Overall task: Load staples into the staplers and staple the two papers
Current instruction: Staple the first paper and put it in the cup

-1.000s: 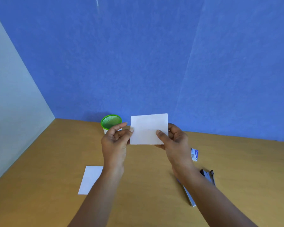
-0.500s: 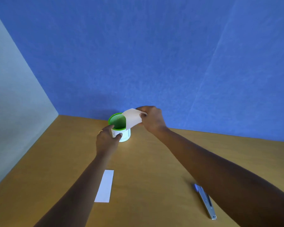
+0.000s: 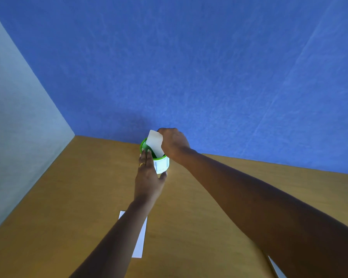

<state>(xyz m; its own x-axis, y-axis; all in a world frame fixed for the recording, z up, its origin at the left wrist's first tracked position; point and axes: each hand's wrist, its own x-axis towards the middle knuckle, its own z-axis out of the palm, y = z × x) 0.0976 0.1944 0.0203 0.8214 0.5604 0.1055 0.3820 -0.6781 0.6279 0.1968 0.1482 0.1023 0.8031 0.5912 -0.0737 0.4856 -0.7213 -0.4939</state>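
At the far edge of the desk (image 3: 88,197), my left hand (image 3: 149,177) clasps the green-rimmed cup (image 3: 162,164) to steady it while the fingers of my right hand (image 3: 174,143) pinch one white paper (image 3: 155,143), seemingly feeding it inside, and the second paper (image 3: 141,243) waits beneath my left forearm.
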